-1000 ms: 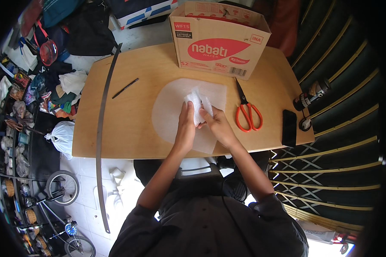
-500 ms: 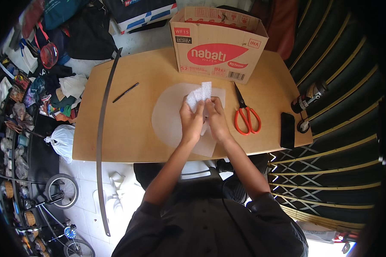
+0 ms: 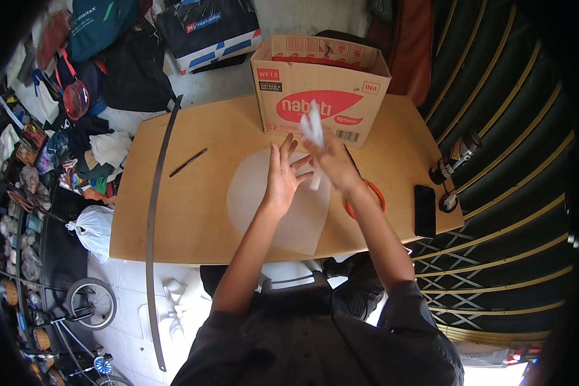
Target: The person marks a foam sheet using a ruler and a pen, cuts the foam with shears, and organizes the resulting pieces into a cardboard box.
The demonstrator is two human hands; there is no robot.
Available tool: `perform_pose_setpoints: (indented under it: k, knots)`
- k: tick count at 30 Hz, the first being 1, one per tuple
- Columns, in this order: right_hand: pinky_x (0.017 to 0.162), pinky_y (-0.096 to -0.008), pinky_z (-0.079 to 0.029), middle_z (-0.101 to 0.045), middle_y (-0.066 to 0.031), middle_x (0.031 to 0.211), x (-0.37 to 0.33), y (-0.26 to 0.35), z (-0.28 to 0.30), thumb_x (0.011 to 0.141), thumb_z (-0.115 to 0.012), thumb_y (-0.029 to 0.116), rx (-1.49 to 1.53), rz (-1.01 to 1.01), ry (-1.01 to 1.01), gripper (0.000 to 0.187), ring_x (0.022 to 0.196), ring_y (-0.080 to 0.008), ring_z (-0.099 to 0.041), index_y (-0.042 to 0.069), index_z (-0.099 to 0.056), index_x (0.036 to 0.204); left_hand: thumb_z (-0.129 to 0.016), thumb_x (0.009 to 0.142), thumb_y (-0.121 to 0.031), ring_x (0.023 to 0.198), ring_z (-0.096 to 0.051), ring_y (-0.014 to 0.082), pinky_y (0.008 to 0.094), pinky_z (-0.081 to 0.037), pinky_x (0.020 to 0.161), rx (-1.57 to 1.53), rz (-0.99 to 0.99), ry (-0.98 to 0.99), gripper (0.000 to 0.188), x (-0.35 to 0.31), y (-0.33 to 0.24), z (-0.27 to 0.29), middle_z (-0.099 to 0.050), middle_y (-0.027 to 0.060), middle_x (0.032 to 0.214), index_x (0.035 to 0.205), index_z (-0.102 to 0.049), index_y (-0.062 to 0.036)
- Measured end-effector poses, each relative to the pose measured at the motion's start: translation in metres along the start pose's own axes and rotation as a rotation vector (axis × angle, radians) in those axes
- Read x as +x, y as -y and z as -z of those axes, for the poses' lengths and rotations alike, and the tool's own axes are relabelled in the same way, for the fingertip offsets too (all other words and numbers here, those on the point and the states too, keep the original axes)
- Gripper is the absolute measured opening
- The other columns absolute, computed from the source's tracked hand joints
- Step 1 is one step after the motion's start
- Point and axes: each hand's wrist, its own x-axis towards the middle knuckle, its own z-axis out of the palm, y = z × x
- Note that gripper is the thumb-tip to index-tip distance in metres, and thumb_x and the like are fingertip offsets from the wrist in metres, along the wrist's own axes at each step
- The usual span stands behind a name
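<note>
My right hand (image 3: 336,164) is raised over the table, closed on a folded strip of white foam sheet (image 3: 312,127), which is blurred and overlaps the view of the carton behind it. Just beside it, my left hand (image 3: 281,180) is open, its fingers spread and nothing in them. Beneath both hands a thin white foam sheet (image 3: 254,199), rounded on its left side, lies flat on the table. Scissors with orange handles (image 3: 378,195) lie to the right, partly covered by my right forearm.
At the table's (image 3: 132,212) far side stands an open cardboard carton (image 3: 373,106). A black pen (image 3: 188,162) and a long, thin dark strip (image 3: 153,206) are on the left. A black phone (image 3: 424,211) lies at the right edge, near a dark can (image 3: 441,170).
My hands have parted. The left has let go and spread its fingers, while the right has lifted the white foam strip up and slightly right. The view has shifted a little.
</note>
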Motion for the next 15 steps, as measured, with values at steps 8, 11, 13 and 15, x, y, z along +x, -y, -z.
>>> perform_pose_setpoints:
  k: [8,11,13,15]
  knots:
    - [0.075,-0.0357,-0.049,-0.059,-0.0092,0.093,0.139,0.100,0.091,0.092,-0.066,0.019,-0.809,0.707,-0.280,0.027,0.084,-0.0235,-0.062,0.003,-0.057,0.113,-0.037,0.102,-0.049,0.116,-0.056,0.0234,0.0399,-0.043,0.099,0.246,-0.070,0.162,0.060,0.025,-0.014,-0.011,-0.058,0.0138,0.132,0.138,-0.050,-0.0033]
    - [0.083,-0.0439,-0.047,-0.058,-0.0164,0.106,0.172,0.098,0.115,0.087,-0.069,0.012,-1.054,0.828,-0.369,0.031,0.099,-0.0378,-0.059,0.005,-0.056,0.114,-0.042,0.103,-0.039,0.111,-0.059,0.0222,0.0387,-0.045,0.095,0.235,-0.004,0.181,0.048,0.020,-0.002,-0.016,-0.062,0.0129,0.124,0.132,-0.055,-0.0025]
    - [0.087,-0.0484,-0.045,-0.055,-0.0194,0.113,0.182,0.095,0.121,0.084,-0.071,0.008,-1.069,0.732,-0.253,0.035,0.108,-0.0444,-0.054,0.005,-0.056,0.116,-0.043,0.103,-0.034,0.108,-0.060,0.0214,0.0379,-0.046,0.093,0.218,0.048,0.185,0.043,0.016,0.007,-0.014,-0.064,0.0126,0.121,0.129,-0.056,-0.0021]
    - [0.086,-0.0475,-0.047,-0.056,-0.0184,0.111,0.190,0.100,0.124,0.079,-0.070,0.002,-1.125,0.763,-0.249,0.038,0.107,-0.0423,-0.056,0.005,-0.056,0.115,-0.044,0.103,-0.032,0.107,-0.060,0.0208,0.0371,-0.047,0.092,0.212,0.085,0.185,0.041,0.013,0.015,-0.008,-0.064,0.0126,0.119,0.128,-0.057,-0.0019]
